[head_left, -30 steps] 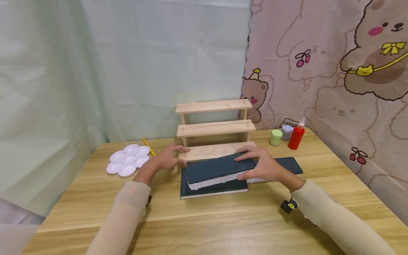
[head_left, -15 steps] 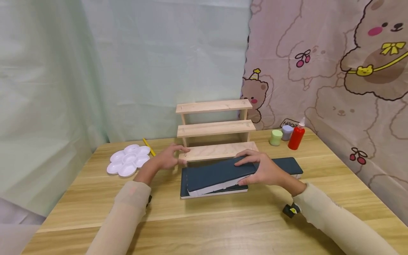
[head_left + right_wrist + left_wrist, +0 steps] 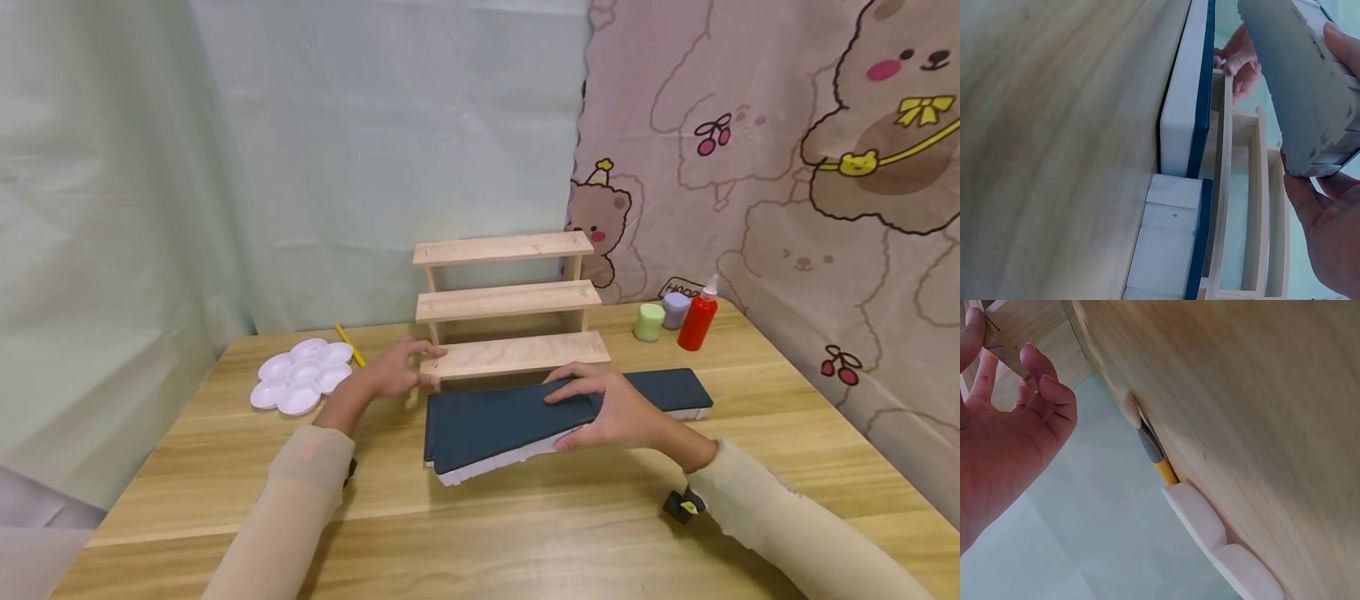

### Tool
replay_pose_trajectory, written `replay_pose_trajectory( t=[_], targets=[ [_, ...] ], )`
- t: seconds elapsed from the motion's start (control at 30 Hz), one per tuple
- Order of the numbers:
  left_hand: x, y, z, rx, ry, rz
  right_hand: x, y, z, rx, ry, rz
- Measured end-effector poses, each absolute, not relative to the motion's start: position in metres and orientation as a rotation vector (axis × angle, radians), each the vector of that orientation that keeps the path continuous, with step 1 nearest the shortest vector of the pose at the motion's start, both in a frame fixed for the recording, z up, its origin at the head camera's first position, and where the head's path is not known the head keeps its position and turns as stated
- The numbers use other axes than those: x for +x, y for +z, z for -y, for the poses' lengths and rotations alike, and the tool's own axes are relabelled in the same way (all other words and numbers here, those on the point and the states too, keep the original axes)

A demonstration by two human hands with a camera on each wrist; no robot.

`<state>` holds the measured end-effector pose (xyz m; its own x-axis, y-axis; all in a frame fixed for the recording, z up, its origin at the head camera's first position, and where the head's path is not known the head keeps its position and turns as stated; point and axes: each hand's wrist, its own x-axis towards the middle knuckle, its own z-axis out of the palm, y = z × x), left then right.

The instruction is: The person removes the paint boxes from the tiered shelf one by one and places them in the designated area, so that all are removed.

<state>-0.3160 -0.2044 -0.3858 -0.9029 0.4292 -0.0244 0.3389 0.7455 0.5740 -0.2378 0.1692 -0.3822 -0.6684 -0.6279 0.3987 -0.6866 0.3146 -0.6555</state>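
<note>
My right hand [image 3: 611, 408] grips the right end of a long flat box [image 3: 498, 425] with a navy top and white sides. In the right wrist view the held box [image 3: 1300, 94] is raised and tilted, its pale underside showing. Beneath it on the table lies a similar navy-and-white box [image 3: 1188, 94], mostly hidden in the head view. Another such box [image 3: 675, 390] lies to the right, partly behind my right hand. My left hand [image 3: 390, 372] pinches the left end of the lowest board of a three-step wooden rack [image 3: 517, 354], thumb and fingers around its corner [image 3: 1013, 359].
A white flower-shaped palette [image 3: 300, 375] lies at the left, with a yellow-handled brush [image 3: 350, 346] behind it. At the back right stand a green-lidded jar [image 3: 648, 323], a lavender jar [image 3: 675, 310] and a red bottle [image 3: 697, 321]. Curtains hang behind the table [image 3: 480, 542].
The held box has come nearer to me, its left end now out past the front edge of the box below. My right hand has shifted slightly with it; my left hand stays at the rack.
</note>
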Motion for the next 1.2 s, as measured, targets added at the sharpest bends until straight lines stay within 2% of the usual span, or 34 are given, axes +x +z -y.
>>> replay_pose_trajectory(
  t=[1.2],
  targets=[
    [-0.313,-0.382,0.203,0.581,0.845,-2.781,-0.214,-0.388,-0.164,1.314,1.235,2.475]
  ],
)
